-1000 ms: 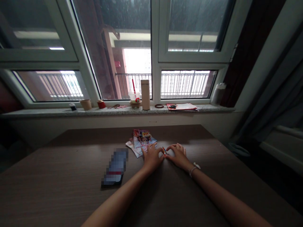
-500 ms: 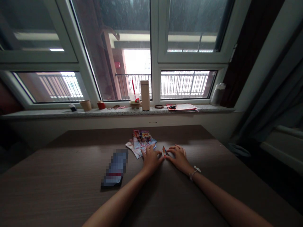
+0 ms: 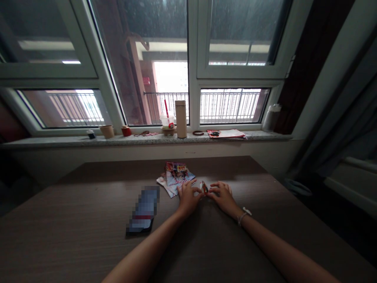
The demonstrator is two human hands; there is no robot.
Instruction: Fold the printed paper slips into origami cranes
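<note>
The small folded paper piece (image 3: 204,188), printed in red, white and dark tones, is positioned upright between the fingertips of both hands, at or just above the tabletop (image 3: 224,243). The left hand (image 3: 190,198) pinches the left side of the piece between thumb and forefinger. The fingertips of the right hand (image 3: 222,196) meet the opposite side; whether they clamp it or only rest against it cannot be determined. A bracelet (image 3: 242,216) encircles the right wrist, to the right of the grip and nearer the viewer. A stack of printed sheets (image 3: 176,173) lies left of the grip and slightly beyond it, partly covered by the left fingers. The phone (image 3: 143,212), its screen pixelated, lies farther left. Beyond the grip, a tall beige flask (image 3: 180,120) stands on the windowsill (image 3: 147,140).
</note>
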